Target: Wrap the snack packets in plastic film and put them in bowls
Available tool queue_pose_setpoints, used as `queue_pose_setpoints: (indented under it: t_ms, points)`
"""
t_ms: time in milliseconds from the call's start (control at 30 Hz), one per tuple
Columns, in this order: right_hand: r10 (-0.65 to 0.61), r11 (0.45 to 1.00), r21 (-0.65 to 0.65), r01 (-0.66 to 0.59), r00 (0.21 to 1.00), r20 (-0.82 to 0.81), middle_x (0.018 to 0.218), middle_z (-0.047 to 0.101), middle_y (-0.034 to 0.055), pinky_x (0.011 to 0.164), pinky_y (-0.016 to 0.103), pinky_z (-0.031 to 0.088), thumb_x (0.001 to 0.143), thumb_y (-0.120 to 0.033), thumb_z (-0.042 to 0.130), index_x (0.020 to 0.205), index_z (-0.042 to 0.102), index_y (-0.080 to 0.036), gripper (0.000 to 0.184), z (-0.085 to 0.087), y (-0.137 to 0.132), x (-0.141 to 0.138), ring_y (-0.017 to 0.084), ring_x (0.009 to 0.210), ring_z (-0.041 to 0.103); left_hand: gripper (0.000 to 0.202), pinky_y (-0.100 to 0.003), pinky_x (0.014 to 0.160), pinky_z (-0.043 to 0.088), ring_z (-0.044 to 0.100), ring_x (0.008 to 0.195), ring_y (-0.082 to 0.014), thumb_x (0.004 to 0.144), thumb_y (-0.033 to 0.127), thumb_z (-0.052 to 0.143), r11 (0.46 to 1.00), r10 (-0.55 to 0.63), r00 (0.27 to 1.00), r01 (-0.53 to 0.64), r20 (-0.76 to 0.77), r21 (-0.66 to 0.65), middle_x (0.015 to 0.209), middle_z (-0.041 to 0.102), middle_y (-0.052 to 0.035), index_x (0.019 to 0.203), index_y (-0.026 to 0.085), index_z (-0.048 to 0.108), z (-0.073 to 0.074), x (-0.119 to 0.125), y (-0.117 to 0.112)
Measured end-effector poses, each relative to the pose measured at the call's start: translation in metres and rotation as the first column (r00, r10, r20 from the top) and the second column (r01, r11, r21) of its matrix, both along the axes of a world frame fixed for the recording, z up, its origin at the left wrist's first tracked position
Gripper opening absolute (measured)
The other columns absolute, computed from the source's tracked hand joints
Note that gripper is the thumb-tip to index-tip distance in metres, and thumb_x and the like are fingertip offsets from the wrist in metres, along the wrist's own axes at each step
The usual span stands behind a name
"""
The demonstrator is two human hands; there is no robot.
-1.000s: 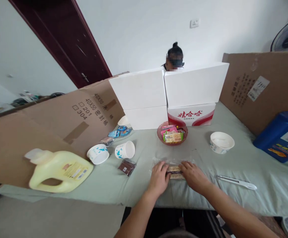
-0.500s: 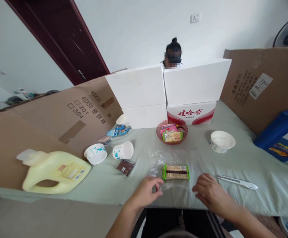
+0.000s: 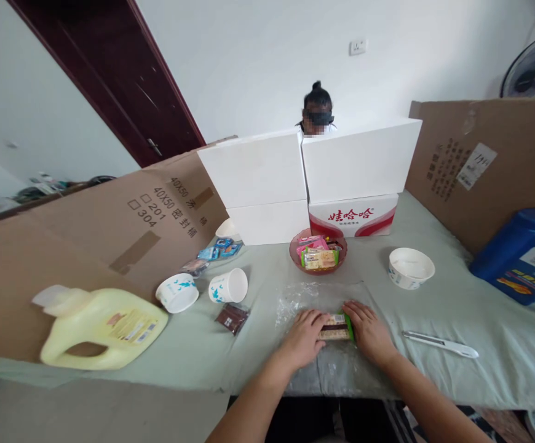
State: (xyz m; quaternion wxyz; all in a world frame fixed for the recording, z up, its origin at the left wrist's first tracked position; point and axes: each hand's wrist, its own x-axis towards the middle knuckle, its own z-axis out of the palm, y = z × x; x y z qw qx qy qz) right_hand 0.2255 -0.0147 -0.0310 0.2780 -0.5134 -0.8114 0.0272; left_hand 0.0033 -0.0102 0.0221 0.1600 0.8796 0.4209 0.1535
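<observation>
**Two hands hold a biscuit packet on a table**

The left hand [image 3: 305, 337] and right hand [image 3: 369, 331] each clasp one end of a green-edged biscuit packet [image 3: 336, 326], fingers curled over it. The packet lies flat on a clear plastic sheet [image 3: 302, 294]. Beyond the packet sits a red bowl [image 3: 316, 271] of snacks, then stacked white boxes [image 3: 258, 169].
</observation>
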Motion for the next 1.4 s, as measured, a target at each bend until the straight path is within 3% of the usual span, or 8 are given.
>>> queue_pose_setpoints:
  t_ms: [267,400,567,767,933,1100,1267,1400]
  points:
    - [-0.035,0.999,0.026,0.033,0.995,0.089,0.132,0.059,0.0099,0.102,0.046,0.041,0.086,-0.006,0.040,0.124,0.060,-0.015,0.043,-0.011,-0.003,0.002,0.026,0.123,0.051,0.056,-0.042,0.098,0.047,0.058,0.110,-0.0240,0.067,0.008,0.069,0.987,0.064,0.955,-0.019,0.291,-0.158,0.118,0.063,-0.0065,0.120,0.024,0.059,0.008,-0.037,0.013]
    - [-0.052,0.998,0.036,0.049,0.995,0.088,0.131,0.060,0.0088,0.101,0.045,0.041,0.089,-0.009,0.041,0.122,0.061,-0.016,0.040,-0.010,-0.002,-0.001,0.025,0.122,0.052,0.054,-0.042,0.100,0.045,0.057,0.114,-0.0244,0.070,0.011,0.067,0.997,0.075,0.926,-0.075,0.370,-0.014,0.123,0.061,-0.0078,0.122,0.023,0.058,0.053,-0.032,0.066]
    - [-0.055,0.998,0.042,0.053,0.997,0.044,0.129,0.061,0.0086,0.101,0.045,0.041,0.089,-0.010,0.042,0.122,0.062,-0.019,0.040,-0.007,-0.004,-0.001,0.024,0.122,0.053,0.056,-0.040,0.104,0.042,0.053,0.119,-0.0251,0.067,0.009,0.068,0.973,-0.020,0.993,-0.007,0.118,0.230,0.126,0.061,-0.0070,0.121,0.020,0.060,0.107,0.004,0.162]
    - [-0.062,0.997,-0.035,0.063,0.998,0.014,0.129,0.061,0.0082,0.101,0.045,0.042,0.089,-0.012,0.044,0.123,0.061,-0.020,0.039,0.004,-0.006,-0.002,0.025,0.121,0.053,0.044,-0.038,0.096,0.047,0.059,0.109,-0.0265,0.064,0.018,0.076,0.979,0.001,0.999,-0.009,0.038,0.203,0.119,0.065,-0.0081,0.107,0.019,0.068,0.110,0.036,0.218]
    - [-0.055,0.996,-0.065,0.056,0.998,0.006,0.129,0.061,0.0081,0.101,0.046,0.042,0.088,-0.011,0.044,0.123,0.061,-0.020,0.040,0.007,-0.006,-0.002,0.025,0.122,0.052,0.030,-0.046,0.107,0.035,0.049,0.123,-0.0270,0.082,0.020,0.059,0.963,0.024,0.992,-0.056,0.124,0.265,0.125,0.059,-0.0120,0.111,0.017,0.065,0.092,0.034,0.159]
    - [-0.055,0.997,-0.052,0.055,0.998,0.001,0.129,0.061,0.0086,0.101,0.045,0.041,0.089,-0.011,0.043,0.121,0.062,-0.019,0.038,0.004,-0.006,0.000,0.025,0.123,0.052,0.021,-0.040,0.092,0.046,0.060,0.098,-0.0227,0.087,0.037,0.057,0.948,-0.314,0.942,0.317,0.118,-0.010,0.095,0.068,-0.0069,0.097,0.024,0.070,0.056,-0.003,0.055]
    - [-0.051,0.997,-0.056,0.051,0.999,-0.004,0.131,0.060,0.0097,0.103,0.048,0.041,0.089,-0.011,0.043,0.122,0.061,-0.017,0.039,-0.004,-0.004,0.001,0.026,0.124,0.051,0.019,-0.039,0.087,0.047,0.059,0.079,-0.0199,0.081,0.043,0.065,0.962,-0.184,0.979,0.197,0.084,-0.189,0.076,0.065,-0.0024,0.081,0.026,0.071,0.026,-0.069,-0.006]
    - [-0.011,0.997,-0.078,0.007,0.999,-0.049,0.129,0.061,0.0108,0.101,0.050,0.043,0.089,-0.015,0.044,0.115,0.065,-0.016,0.033,0.002,-0.002,0.005,0.028,0.124,0.052,0.042,-0.037,0.089,0.048,0.057,0.100,-0.0245,0.060,0.049,0.082,0.971,-0.103,0.994,0.110,0.044,-0.214,0.099,0.064,-0.0056,0.093,0.025,0.071,0.017,-0.101,-0.036]
